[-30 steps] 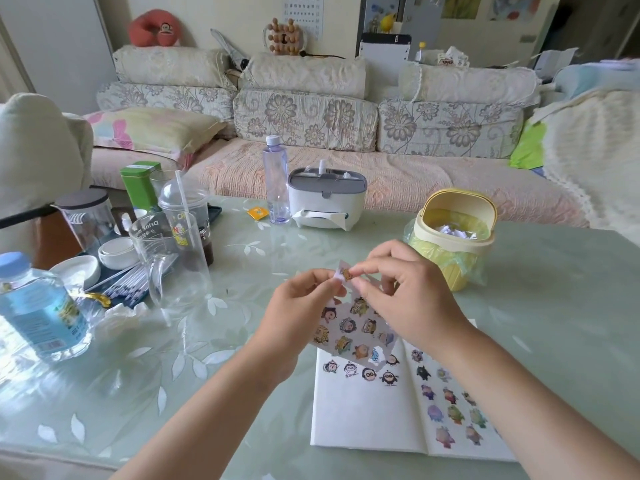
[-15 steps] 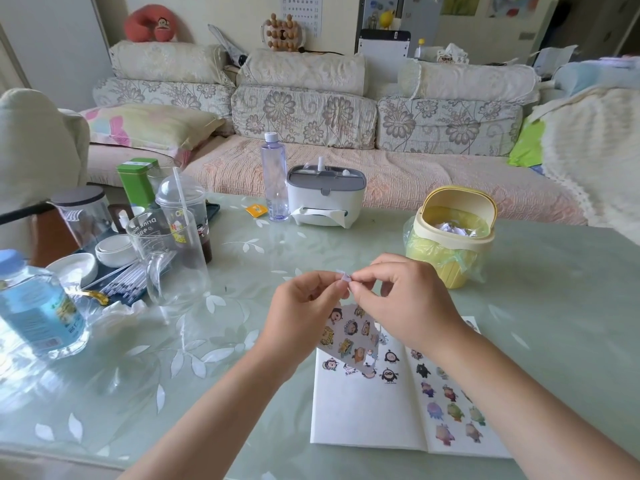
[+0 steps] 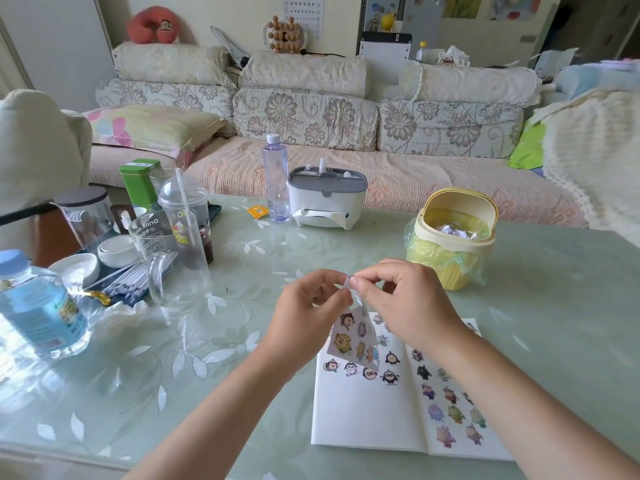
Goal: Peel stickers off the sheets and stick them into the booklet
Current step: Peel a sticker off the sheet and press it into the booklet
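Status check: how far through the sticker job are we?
Done: stickers already fill rows on both open pages of the booklet. In hand: the left hand holds the sticker sheet, the right hand pinches its top corner. Left: several stickers on the sheet; most of the left page is blank.

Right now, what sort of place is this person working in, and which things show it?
Probably a home living room: a floral-covered sofa runs behind the glass-topped table, a monkey neck pillow sits behind its cushions, and a tissue box stands on the tabletop.
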`<action>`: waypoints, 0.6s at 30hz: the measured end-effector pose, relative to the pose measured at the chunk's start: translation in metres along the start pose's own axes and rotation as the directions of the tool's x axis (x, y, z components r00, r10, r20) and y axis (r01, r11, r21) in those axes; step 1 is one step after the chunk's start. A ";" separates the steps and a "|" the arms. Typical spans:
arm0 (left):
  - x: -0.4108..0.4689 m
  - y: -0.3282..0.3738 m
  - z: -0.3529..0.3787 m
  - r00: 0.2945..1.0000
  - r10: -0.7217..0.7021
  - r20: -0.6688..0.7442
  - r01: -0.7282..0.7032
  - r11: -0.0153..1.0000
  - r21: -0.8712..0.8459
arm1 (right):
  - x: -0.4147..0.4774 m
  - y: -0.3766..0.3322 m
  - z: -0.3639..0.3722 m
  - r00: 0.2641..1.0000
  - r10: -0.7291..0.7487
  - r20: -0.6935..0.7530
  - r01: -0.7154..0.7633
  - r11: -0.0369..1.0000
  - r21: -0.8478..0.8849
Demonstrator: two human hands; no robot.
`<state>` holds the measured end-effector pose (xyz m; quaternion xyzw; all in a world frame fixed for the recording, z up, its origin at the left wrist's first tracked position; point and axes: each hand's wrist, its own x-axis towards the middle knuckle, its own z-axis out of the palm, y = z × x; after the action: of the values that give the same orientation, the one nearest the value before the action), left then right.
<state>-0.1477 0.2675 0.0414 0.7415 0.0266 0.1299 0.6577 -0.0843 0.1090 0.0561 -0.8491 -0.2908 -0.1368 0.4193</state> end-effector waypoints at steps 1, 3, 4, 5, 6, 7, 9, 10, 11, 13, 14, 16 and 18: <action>0.000 0.000 0.001 1.000 -0.004 -0.002 0.004 1.000 -0.002 | 0.000 0.000 0.001 1.000 0.006 -0.002 -0.006 1.000 0.001; 0.000 0.000 0.002 1.000 -0.021 -0.006 0.021 1.000 -0.013 | 0.000 0.000 0.002 1.000 0.026 -0.003 -0.026 0.999 0.019; 0.001 0.000 0.002 1.000 -0.028 -0.005 0.028 0.999 -0.018 | 0.000 0.000 0.003 0.999 0.038 -0.005 -0.038 0.999 0.030; 0.001 0.001 0.003 1.000 -0.031 -0.002 0.031 0.999 -0.025 | -0.001 0.001 0.003 0.999 0.049 -0.010 -0.048 0.998 0.040; 0.001 0.000 0.003 0.999 -0.036 0.002 0.036 0.999 -0.030 | 0.000 0.001 0.004 0.998 0.062 -0.018 -0.061 0.997 0.057; 0.001 0.001 0.004 0.999 -0.039 0.008 0.039 0.999 -0.034 | -0.001 0.001 0.004 0.997 0.076 -0.030 -0.074 0.994 0.079; 0.001 0.000 0.004 0.999 -0.031 0.021 0.032 0.999 -0.018 | -0.001 0.000 0.006 0.994 0.088 -0.073 -0.080 0.992 0.102; 0.001 -0.001 0.004 0.999 -0.023 0.029 0.023 1.000 -0.004 | -0.001 0.000 0.007 0.992 0.068 -0.104 -0.060 0.995 0.082; 0.001 -0.001 0.005 0.999 -0.014 0.035 0.014 1.000 0.001 | -0.001 -0.001 0.008 0.991 0.029 -0.130 -0.024 0.999 0.038; 0.001 -0.001 0.005 1.000 0.011 0.017 -0.011 1.000 0.012 | -0.002 -0.001 0.008 0.985 -0.087 -0.148 0.077 0.995 -0.069; 0.002 -0.002 0.005 1.000 0.024 -0.007 -0.024 0.999 0.028 | -0.003 -0.002 0.008 0.980 -0.137 -0.148 0.122 0.987 -0.106; 0.003 -0.002 0.004 0.998 0.022 -0.051 -0.021 1.000 0.021 | -0.004 -0.003 0.006 0.970 -0.194 -0.147 0.175 0.975 -0.137; 0.003 -0.001 0.002 0.998 -0.010 -0.069 0.008 0.999 -0.033 | -0.006 -0.003 0.006 0.963 -0.225 -0.150 0.203 0.968 -0.147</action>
<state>-0.1437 0.2660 0.0406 0.7257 0.0507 0.1529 0.6689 -0.0910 0.1134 0.0518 -0.8238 -0.3356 -0.2703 0.3684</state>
